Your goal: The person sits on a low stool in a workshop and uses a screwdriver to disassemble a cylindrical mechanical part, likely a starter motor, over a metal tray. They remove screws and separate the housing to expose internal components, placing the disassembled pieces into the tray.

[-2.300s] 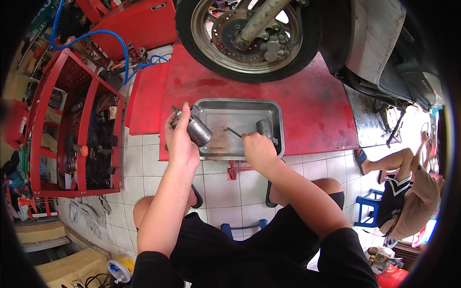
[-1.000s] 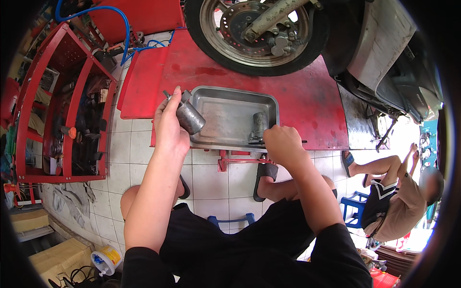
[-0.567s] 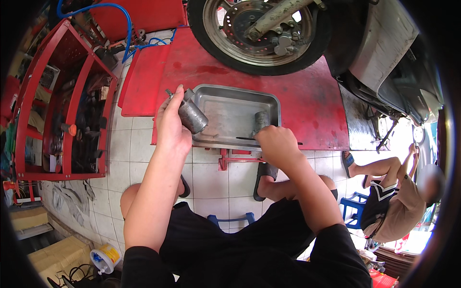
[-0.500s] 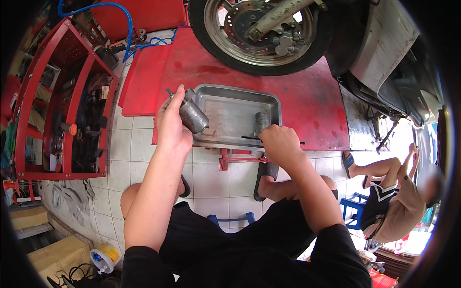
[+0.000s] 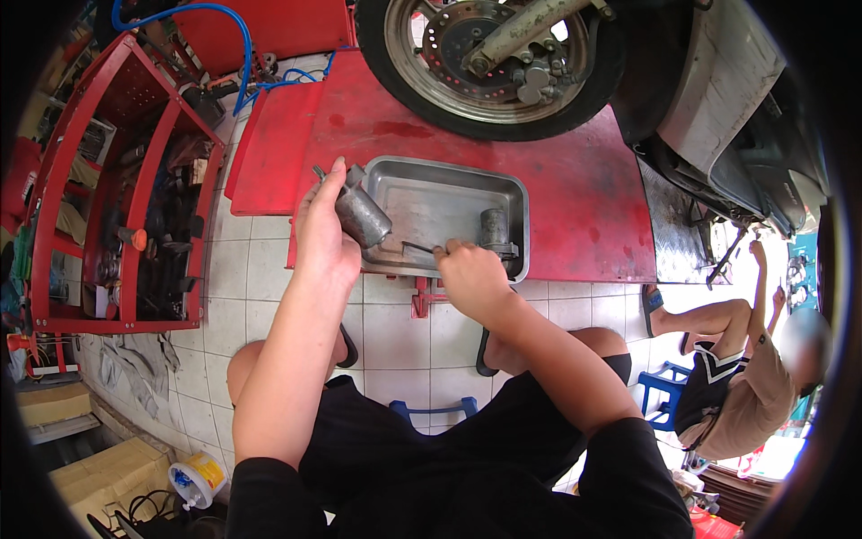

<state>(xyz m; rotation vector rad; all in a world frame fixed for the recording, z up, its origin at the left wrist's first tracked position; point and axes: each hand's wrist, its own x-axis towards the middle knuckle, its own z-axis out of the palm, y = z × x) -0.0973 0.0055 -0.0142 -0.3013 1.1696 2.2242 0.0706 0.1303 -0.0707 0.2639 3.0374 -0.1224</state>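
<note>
My left hand is closed around a worn metal cylinder with a bracket and spindle at its upper end, held tilted over the left side of a steel tray on the red platform. My right hand grips a thin dark bent tool, its free end just below and right of the cylinder's lower end; I cannot tell whether they touch. A second metal cylinder with a flanged base stands in the tray's right end, beside my right hand.
A scooter's front wheel stands on the red platform. A red open-frame cart with tools is at left, near blue hoses. A seated co-worker on a blue stool is at right. A white bucket sits lower left.
My right hand has moved left, bringing the tool's end toward the held cylinder. My left hand keeps holding the cylinder, shifted slightly in the picture. The co-worker's arm has risen.
</note>
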